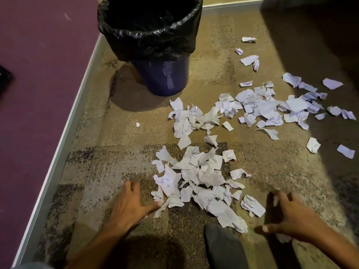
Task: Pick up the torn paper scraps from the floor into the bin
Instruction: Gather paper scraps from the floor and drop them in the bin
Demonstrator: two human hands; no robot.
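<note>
A dark foot (223,247) lay nearest. The left hand (129,205) spread flat, grasping nothing; the blurred right hand (289,216) perhaps pinched a scrap. Scraps (200,177) littered the floor (116,152) between them, the bin (151,41) beyond.

Paper scraps (198,177): torn white and pale lilac pieces, crumpled and flat, some bearing faint print, strewn over the patterned carpet.
Near heap: a dense overlapping cluster at the bottom centre of the head view.
Middle cluster (191,117): curled strips just in front of the bin, toward its right.
Far spread (272,107): a wide scatter to the right, thinning into single pieces toward the back wall.
Stray piece (138,124): one tiny scrap alone, left of the clusters.
Bin (163,74): round, dark blue, upright, lined with a black bag folded over its rim, standing by the purple wall.
</note>
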